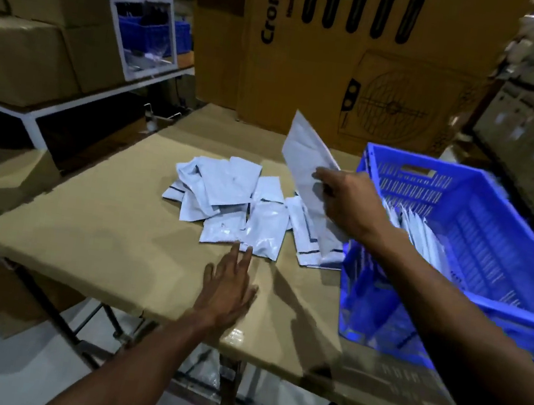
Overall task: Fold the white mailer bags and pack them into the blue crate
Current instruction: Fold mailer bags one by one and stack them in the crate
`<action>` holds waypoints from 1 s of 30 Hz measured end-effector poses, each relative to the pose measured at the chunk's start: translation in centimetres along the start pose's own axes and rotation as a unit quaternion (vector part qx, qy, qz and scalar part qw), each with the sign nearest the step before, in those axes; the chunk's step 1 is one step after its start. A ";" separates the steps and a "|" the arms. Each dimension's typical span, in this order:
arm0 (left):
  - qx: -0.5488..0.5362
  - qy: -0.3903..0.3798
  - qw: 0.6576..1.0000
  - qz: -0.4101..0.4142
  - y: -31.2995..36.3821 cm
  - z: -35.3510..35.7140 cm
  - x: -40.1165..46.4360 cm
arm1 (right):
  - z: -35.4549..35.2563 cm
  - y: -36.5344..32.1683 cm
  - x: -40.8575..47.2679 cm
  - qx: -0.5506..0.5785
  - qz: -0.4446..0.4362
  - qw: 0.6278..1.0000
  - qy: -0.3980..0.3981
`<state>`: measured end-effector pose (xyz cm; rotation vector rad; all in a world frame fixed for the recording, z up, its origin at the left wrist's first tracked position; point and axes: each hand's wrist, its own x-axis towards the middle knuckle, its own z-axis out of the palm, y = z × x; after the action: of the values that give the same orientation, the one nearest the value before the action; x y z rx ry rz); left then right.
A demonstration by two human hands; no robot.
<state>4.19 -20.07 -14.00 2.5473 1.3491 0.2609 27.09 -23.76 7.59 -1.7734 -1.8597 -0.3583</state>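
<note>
A loose pile of white mailer bags [235, 201] lies in the middle of the cardboard-covered table [103, 225]. My right hand [347, 202] pinches one white mailer bag [306, 153] and holds it upright above the pile's right side, beside the blue crate [477, 243]. Several folded white bags [424, 236] stand in a row inside the crate. With fingers straight, my left hand [231, 286] rests flat on the table, its fingertips at the near edge of the pile.
A large brown printed carton [363, 55] stands behind the table. Stacked cardboard boxes [35, 19] fill a white shelf at the left, with another blue crate [152, 34] behind it. More boxes line the right wall. The table's near edge drops to the floor.
</note>
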 end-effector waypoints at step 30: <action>0.051 0.007 0.998 0.040 8.8 4.8 5.5 | -3.2 21.7 -9.0 -0.233 0.211 0.871 -0.377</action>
<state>15.47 -20.92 -15.68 2.6924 1.2987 0.2300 48.90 -30.82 1.55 -2.8972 -1.8577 0.1006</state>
